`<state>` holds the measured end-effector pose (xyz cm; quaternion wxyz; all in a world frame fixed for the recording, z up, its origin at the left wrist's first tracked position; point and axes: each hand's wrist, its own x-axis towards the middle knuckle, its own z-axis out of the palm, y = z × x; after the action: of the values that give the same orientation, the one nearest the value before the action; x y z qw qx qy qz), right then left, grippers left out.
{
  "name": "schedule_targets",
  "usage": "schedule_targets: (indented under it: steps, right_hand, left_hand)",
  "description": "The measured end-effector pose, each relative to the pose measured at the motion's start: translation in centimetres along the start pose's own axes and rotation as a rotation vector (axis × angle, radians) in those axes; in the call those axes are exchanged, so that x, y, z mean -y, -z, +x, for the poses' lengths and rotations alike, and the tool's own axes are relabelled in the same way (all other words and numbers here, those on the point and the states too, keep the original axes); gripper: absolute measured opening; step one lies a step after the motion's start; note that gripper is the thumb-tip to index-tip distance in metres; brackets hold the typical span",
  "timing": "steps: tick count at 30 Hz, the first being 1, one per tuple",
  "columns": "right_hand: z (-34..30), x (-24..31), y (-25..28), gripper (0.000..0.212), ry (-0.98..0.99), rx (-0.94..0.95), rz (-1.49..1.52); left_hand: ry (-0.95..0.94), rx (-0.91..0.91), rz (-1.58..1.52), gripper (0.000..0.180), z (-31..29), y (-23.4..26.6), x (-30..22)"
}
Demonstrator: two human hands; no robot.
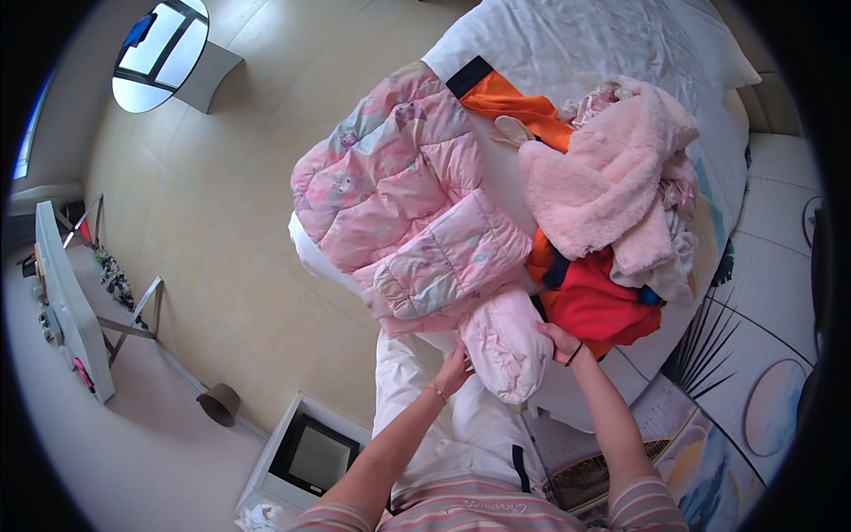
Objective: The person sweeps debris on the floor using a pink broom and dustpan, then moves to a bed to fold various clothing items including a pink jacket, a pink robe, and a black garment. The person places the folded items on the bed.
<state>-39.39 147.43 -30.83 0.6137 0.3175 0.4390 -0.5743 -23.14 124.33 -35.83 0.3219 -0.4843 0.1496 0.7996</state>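
Note:
A pink quilted puffer jacket [403,195] with pastel cartoon print lies spread over the near left side of the bed, part of it over the edge. Its plain light-pink hood [507,341] points toward me and looks puffed out. My left hand [453,371] grips the hood's left side, with the fingers partly hidden at the fabric. On the opposite side my right hand [560,342], a dark band at the wrist, is closed on the hood's edge. Close to that hand lies a red garment [598,301].
To the right, a fluffy pink garment [612,168] tops a heap with an orange garment with dark trim [519,102]. White bedding [550,40] covers the bed. A round mirror [160,58] stands far left, a white table [71,301] at left, a brown bin [219,404] on the floor.

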Motion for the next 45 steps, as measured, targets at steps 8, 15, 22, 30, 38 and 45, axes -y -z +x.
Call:
schedule_targets:
  steps: [8, 15, 22, 30, 38, 45]
  right_hand:
    - [-1.7, 1.0, 1.3, 0.043, 0.125, -0.098, 0.063]
    - [-2.0, 0.5, 0.4, 0.065, 0.042, 0.115, 0.322]
    - [-3.1, 0.2, 4.9, 0.053, -0.26, 0.066, -0.271]
    - [-5.1, 11.8, -9.1, 0.055, 0.175, 0.414, 0.128]
    - [4.9, 10.5, -14.9, 0.059, 0.968, -0.251, -0.763]
    - [7.1, 6.9, -13.7, 0.045, 1.214, -1.014, -1.031]
  left_hand:
    - [-0.064, 0.116, -0.431, 0.074, -4.9, -1.9, -1.3]
    - [-0.059, 0.182, -0.388, 0.077, -5.7, 1.4, 2.1]
    - [0.094, 0.409, -0.133, 0.075, -7.8, 1.8, 6.1]
    - [-0.203, 0.69, -0.772, 0.09, -11.4, -0.3, -3.7]
    - [-0.584, 0.124, -0.409, 0.081, -8.1, -3.0, -9.9]
    - [-0.758, -0.133, -0.233, 0.036, -7.9, -7.3, -8.9]
